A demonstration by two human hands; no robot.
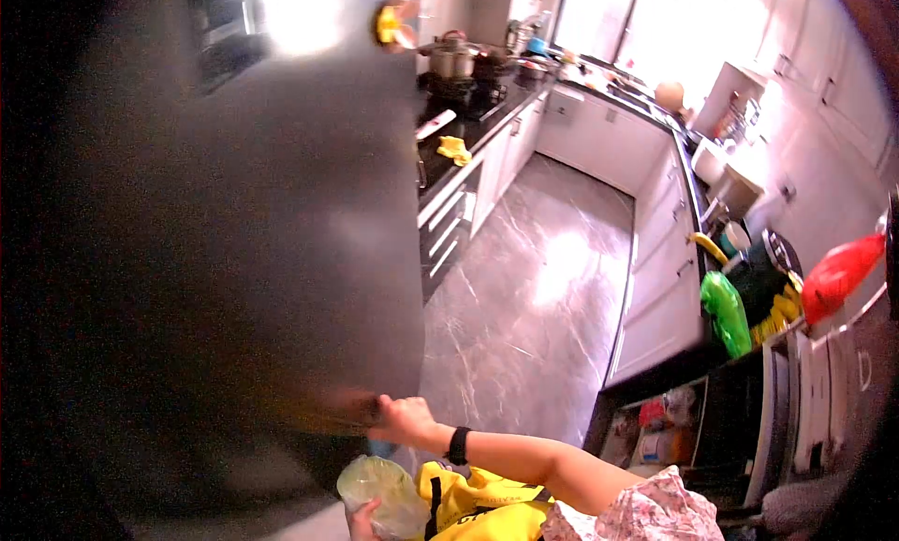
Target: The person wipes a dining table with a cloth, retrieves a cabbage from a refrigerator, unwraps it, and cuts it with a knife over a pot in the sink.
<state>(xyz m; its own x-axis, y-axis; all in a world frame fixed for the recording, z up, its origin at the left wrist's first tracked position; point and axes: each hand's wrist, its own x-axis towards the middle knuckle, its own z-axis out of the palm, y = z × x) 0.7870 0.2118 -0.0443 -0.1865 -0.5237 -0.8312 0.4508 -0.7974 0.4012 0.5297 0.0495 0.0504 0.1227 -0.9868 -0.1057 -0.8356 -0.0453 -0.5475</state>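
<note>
A large dark-grey door [309, 232], like a fridge door, fills the left half of the view. My right hand [405, 420], with a black band at the wrist, has its fingers closed round the door's edge near the bottom. Below it, my left hand [363, 520] holds a clear plastic bag [382, 492] with something pale green inside; what that is I cannot make out. Only part of this hand shows. A yellow apron [487, 505] with dark lettering covers my front, beside the bag.
Grey marbled floor [524, 298] runs between white cabinets. On the left counter are a pot [453, 56] and a yellow cloth [454, 150]. At right, a green bag [726, 312] and a red bag [843, 277] are near an open-fronted shelf [670, 419] with packages.
</note>
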